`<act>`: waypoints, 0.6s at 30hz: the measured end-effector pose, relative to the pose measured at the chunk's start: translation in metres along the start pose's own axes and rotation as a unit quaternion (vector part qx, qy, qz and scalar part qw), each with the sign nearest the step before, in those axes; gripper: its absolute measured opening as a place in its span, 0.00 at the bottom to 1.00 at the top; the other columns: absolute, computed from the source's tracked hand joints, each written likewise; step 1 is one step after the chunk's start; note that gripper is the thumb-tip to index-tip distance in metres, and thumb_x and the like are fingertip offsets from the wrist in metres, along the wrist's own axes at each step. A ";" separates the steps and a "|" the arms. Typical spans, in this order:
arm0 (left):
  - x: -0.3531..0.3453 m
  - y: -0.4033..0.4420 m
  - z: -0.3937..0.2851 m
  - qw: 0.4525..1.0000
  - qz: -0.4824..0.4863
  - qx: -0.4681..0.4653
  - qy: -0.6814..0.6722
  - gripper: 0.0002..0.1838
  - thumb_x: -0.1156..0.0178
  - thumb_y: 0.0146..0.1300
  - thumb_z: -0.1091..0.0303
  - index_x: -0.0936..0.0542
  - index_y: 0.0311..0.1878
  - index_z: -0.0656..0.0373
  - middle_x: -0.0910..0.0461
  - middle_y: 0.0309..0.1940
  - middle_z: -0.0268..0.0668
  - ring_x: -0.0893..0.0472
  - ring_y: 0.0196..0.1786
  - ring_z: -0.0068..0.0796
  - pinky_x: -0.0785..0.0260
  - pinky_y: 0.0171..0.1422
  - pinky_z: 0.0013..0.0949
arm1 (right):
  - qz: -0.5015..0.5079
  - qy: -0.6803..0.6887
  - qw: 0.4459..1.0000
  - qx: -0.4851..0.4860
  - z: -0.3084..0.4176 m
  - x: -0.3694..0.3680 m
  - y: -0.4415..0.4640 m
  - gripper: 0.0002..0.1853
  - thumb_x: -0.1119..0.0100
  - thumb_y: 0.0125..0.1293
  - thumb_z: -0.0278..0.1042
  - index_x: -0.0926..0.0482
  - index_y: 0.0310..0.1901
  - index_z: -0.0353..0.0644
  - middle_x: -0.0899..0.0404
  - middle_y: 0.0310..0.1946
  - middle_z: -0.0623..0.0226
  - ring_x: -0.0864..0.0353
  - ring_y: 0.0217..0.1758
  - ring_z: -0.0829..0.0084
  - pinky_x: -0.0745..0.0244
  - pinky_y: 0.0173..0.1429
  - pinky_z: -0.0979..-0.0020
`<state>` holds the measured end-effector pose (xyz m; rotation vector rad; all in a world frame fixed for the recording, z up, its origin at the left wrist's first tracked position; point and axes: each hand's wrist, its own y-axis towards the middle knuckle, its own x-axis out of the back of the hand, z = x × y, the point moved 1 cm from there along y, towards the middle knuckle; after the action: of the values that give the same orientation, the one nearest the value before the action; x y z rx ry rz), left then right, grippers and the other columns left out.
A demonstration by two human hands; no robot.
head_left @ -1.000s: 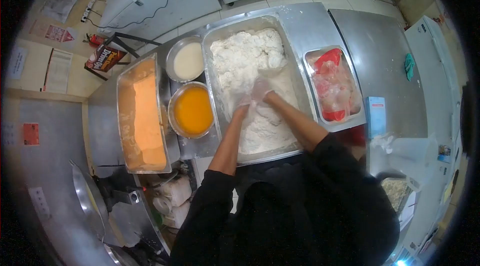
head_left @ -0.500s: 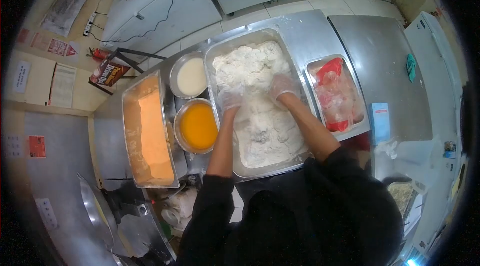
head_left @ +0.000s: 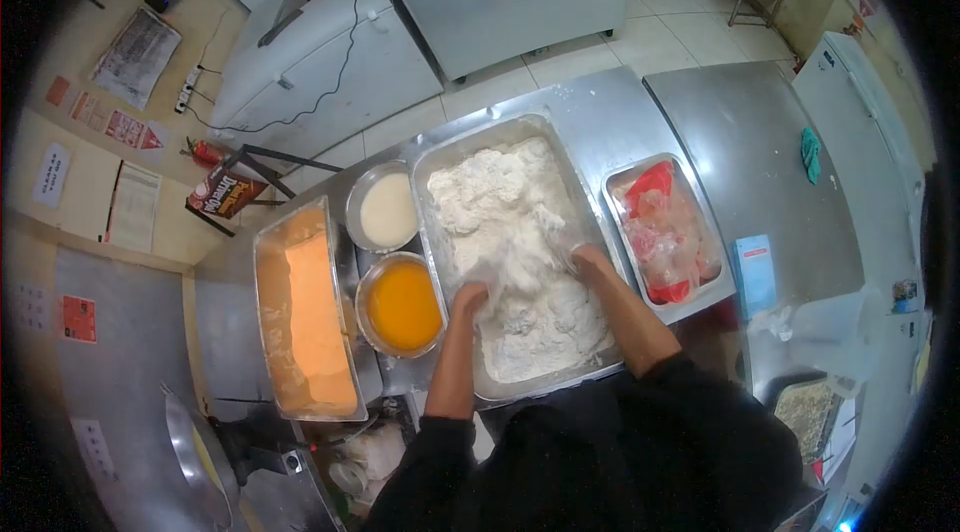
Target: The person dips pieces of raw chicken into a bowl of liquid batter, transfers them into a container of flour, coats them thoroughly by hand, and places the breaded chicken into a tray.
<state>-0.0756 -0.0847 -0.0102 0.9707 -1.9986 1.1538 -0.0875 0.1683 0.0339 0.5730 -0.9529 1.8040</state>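
Observation:
A large metal tray (head_left: 428, 248) holds white flour (head_left: 490, 187), with floury lumps (head_left: 550, 317) in its nearer half. My left hand (head_left: 480, 282), in a clear glove, is in the flour at the tray's left side. My right hand (head_left: 575, 244), gloved too, is at the right side of the same tray. Flour and motion blur hide the fingers of both hands. Left of the tray stand a bowl of orange liquid (head_left: 404, 306) and a bowl of pale batter (head_left: 389, 212).
A deep pan of orange powder (head_left: 318, 317) stands at the left. To the right are a small tray with red and clear plastic bags (head_left: 665, 237), a blue box (head_left: 755, 272) and a green cloth (head_left: 810, 155). A wok (head_left: 198, 447) is at the lower left.
My hands were together mid-tray, then moved apart to its two sides, and are now nearer its front half. The flour between them is blurred. The whole view has shifted, with the table lower in it.

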 end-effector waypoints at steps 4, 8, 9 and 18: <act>0.027 -0.025 -0.008 0.999 0.022 0.011 0.045 0.13 0.50 0.56 0.65 0.22 0.40 0.58 0.22 0.41 0.40 0.24 0.44 0.36 0.32 0.45 0.38 | 0.073 -0.080 0.991 -0.077 0.042 0.057 -0.014 0.31 0.53 0.56 0.60 0.25 0.44 0.36 0.24 0.44 0.54 0.25 0.47 0.62 0.28 0.48 0.65; 0.066 0.030 -0.028 0.993 -0.086 0.038 0.076 0.13 0.51 0.56 0.63 0.22 0.40 0.58 0.22 0.41 0.41 0.24 0.45 0.37 0.33 0.46 0.39 | -0.041 -0.153 0.986 -0.052 0.053 0.071 0.021 0.23 0.49 0.55 0.52 0.22 0.40 0.37 0.21 0.36 0.52 0.21 0.39 0.60 0.27 0.43 0.64; 0.068 0.049 -0.029 0.989 -0.123 0.040 0.070 0.13 0.51 0.56 0.63 0.22 0.40 0.58 0.22 0.41 0.41 0.24 0.45 0.38 0.33 0.46 0.39 | -0.041 -0.154 0.986 -0.051 0.055 0.057 0.026 0.23 0.49 0.55 0.52 0.22 0.40 0.37 0.21 0.36 0.52 0.21 0.39 0.60 0.27 0.43 0.64; 0.030 0.042 -0.002 0.999 -0.031 0.020 0.020 0.15 0.52 0.57 0.60 0.21 0.39 0.57 0.22 0.40 0.43 0.25 0.46 0.42 0.35 0.49 0.42 | 0.068 -0.056 0.987 0.131 0.025 0.012 0.072 0.20 0.50 0.55 0.46 0.22 0.37 0.37 0.23 0.40 0.51 0.23 0.45 0.60 0.31 0.47 0.63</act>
<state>-0.1263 -0.0765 -0.0038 1.0144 -1.9072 1.1745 -0.1586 0.1394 0.0319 0.7972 -0.8517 2.0554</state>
